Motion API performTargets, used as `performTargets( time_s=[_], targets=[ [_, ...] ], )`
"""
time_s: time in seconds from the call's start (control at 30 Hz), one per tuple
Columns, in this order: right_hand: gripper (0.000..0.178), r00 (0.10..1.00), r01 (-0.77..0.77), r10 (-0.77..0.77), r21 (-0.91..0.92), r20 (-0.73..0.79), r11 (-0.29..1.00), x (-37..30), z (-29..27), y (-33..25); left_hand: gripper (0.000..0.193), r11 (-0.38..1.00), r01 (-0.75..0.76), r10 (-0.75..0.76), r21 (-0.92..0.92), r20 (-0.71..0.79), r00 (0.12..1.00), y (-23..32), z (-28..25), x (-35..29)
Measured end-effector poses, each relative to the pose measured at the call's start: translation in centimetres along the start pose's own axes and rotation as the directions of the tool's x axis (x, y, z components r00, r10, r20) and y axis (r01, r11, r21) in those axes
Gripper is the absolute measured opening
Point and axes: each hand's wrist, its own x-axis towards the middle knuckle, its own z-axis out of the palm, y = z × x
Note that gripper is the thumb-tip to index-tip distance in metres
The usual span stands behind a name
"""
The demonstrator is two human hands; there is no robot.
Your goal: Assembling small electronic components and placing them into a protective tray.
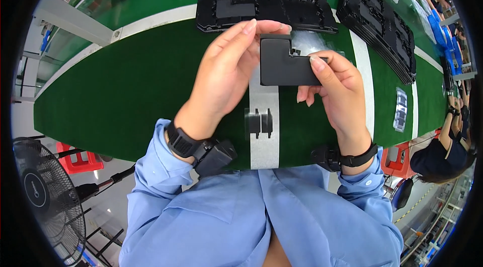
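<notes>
My right hand [340,83] pinches a flat black L-shaped block [282,65], possibly a battery, by its narrow right arm, thumb on the front and fingers behind. The block is raised over the green work surface, its notch at the upper right, with a small connector-like bit in the notch. At its upper left is my left hand [225,63], fingers loosely curved and thumb off the block. The left index fingertip is at the block's top edge; whether it touches, I cannot tell. The other left fingers are partly hidden. Below, two small black strips on clear film [260,122] lie on a white band.
Across the green table [126,86] lies a black moulded tray [266,3] with L-shaped pockets. More such trays [377,25] are stacked at the right, near a clear film strip [400,110]. A fan [45,196] stands at left. Other people [443,146] work at right.
</notes>
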Motion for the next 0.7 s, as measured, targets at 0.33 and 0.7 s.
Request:
performTargets(
  time_s=[0.33, 0.7],
  targets=[
    [0.018, 0.999, -0.052, 0.052, 0.075, 0.010, 0.996, 0.8, -0.2, 2.5, 0.037, 0.862, 0.176, -0.169, -0.475, 0.058, 0.984, -3.0, -1.0, -0.7],
    [0.016, 0.999, -0.042, 0.043, 0.075, -0.007, 0.996, 0.4, 0.2, 2.6, 0.041, 0.811, 0.182, -0.163, -0.555, 0.085, 0.983, -3.2, -1.2, -0.6]
  ],
)
